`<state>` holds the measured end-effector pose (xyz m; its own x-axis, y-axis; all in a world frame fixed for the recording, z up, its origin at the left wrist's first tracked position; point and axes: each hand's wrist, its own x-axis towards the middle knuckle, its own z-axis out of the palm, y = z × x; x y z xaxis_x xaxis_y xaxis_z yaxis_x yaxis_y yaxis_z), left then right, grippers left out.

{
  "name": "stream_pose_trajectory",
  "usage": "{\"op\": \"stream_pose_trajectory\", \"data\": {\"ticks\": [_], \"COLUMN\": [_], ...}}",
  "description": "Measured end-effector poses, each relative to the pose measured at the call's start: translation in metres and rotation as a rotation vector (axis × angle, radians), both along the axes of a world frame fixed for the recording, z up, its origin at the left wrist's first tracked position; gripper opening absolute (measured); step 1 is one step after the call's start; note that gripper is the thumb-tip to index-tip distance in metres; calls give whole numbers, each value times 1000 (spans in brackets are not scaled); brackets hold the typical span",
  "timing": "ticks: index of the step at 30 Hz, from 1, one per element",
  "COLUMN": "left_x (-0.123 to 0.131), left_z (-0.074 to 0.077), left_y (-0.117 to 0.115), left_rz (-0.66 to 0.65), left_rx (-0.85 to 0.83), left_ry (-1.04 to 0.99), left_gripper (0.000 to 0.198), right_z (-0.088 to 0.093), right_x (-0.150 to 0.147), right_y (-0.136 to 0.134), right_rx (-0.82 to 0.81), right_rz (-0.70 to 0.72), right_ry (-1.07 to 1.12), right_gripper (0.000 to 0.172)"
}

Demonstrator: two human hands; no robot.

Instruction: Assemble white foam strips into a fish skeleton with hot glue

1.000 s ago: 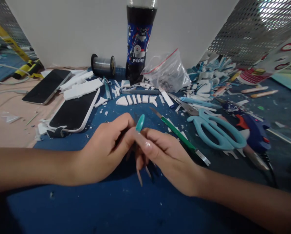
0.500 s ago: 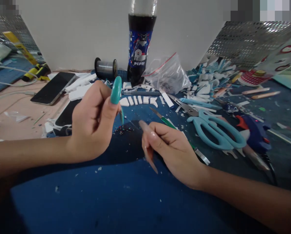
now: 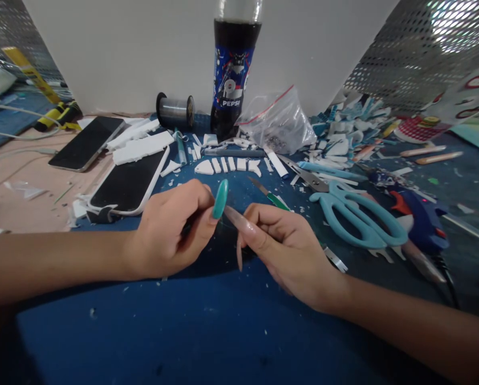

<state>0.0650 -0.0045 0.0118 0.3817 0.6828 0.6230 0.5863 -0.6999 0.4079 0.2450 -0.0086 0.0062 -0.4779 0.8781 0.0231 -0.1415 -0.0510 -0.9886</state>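
My left hand (image 3: 179, 227) is closed in a pinch, its long turquoise thumbnail pointing up. Against it, fingertips nearly touching, my right hand (image 3: 291, 251) pinches too, with long pale nails. Between them runs a thin clear thread, so faint that its ends cannot be made out. Beyond the hands lies a row of white cut pieces (image 3: 227, 164) shaped like a fish, with head, body strips and tail. A green-handled craft knife (image 3: 277, 200) lies just behind my right hand, partly covered by it. The small dark beads on the mat are hidden by my hands.
Light-blue scissors (image 3: 360, 214) and a blue glue gun (image 3: 424, 219) lie at right. A Pepsi bottle (image 3: 233, 75), a spool of clear line (image 3: 175, 111) and a zip bag (image 3: 282, 123) stand behind. Two phones, a black one (image 3: 87, 143) and a white-cased one (image 3: 127, 184), are at left.
My left hand has moved right and down, closing the gap to my right hand. The beads have gone out of sight behind the hands, and the white-cased phone shows more.
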Motion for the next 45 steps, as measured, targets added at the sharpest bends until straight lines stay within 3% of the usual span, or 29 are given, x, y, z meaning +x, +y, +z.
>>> {"op": "stream_pose_trajectory", "data": {"ticks": [6, 10, 15, 18, 25, 32, 35, 38, 41, 43, 45], "left_x": [-6, -13, -14, -12, -8, -6, -5, -5, -5, -2, 2], "left_z": [0, 6, 9, 6, 1, -2, -2, 1, 8, 13, 16], "left_y": [6, 19, 33, 38, 52, 51, 52, 52, 44, 33, 21], "left_rz": [-98, 15, 202, 92, -99, -201, -244, -275, -165, -104, -140], "left_rx": [83, 92, -27, -36, -1, 176, 172, 70, -126, -391, -831], "left_ry": [85, 179, 707, 832, 871, 984, 991, 942, 625, 248, -127], "left_gripper": [20, 18, 20, 18, 21, 18, 18, 17, 18, 23, 31], "right_z": [0, -2, -8, -10, -10, -10, -9, -8, -7, -7, -6], "right_x": [0, 1, 2, 2, 1, 0, -1, -1, 0, 1, 1], "right_y": [2, 1, 3, 4, 5, 4, 4, 3, 1, -2, -6], "right_rx": [-29, -76, -112, -120, -140, -157, -166, -152, -98, -11, 96], "right_rz": [-52, -95, -195, -251, -251, -260, -279, -282, -316, -357, -383], "right_ry": [-20, -24, 0, -19, -12, 10, 0, 9, 3, -29, -77], "right_gripper": [27, 23, 25, 28, 27, 27, 28, 26, 26, 27, 25]}}
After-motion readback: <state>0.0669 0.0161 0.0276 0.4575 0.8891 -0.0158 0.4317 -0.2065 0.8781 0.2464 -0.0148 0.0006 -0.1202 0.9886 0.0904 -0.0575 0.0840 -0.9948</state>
